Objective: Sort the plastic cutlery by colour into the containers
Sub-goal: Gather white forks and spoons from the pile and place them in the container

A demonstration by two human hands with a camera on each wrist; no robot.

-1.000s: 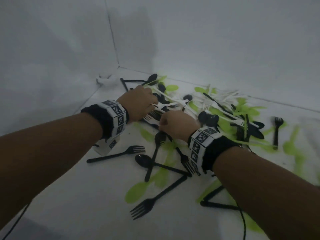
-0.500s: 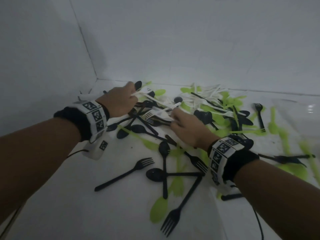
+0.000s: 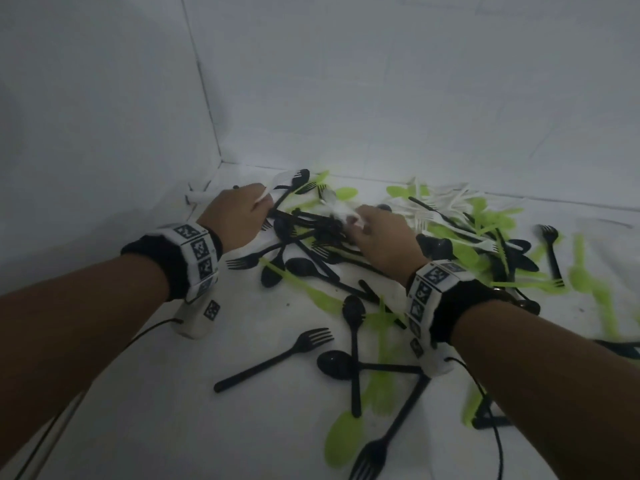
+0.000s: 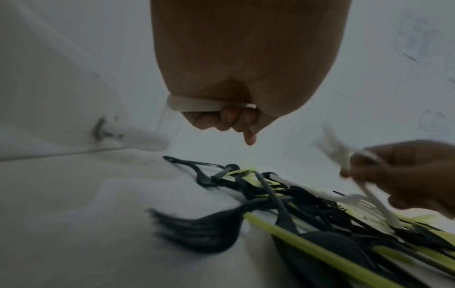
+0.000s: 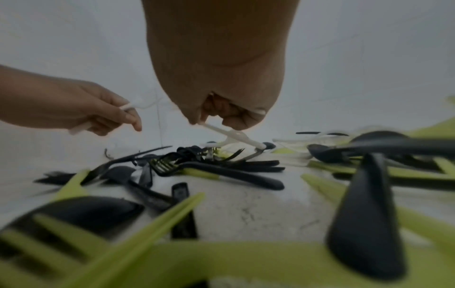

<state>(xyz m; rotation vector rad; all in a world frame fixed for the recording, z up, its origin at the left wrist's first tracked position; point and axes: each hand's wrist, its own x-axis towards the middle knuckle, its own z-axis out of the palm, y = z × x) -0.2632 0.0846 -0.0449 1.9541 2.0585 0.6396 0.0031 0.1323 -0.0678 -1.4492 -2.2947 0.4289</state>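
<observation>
Pinching thin white plastic cutlery [image 5: 231, 136] at frame centre: right hand [image 3: 384, 237] clamped on several handles, left hand [image 3: 239, 216] on another. Judged light, stiff, slippery, snag-prone; best gripped mid-handle.

The black spoons [image 3: 335, 364] looked glossy plastic, the green ones [image 3: 344, 439] matt, perhaps; the floor [image 3: 173, 410] beneath was smooth.

Both bare forearms carry black wristbands [image 3: 162, 261] with white square-marker bands [image 3: 427, 292], white camera housings and black cables.
</observation>
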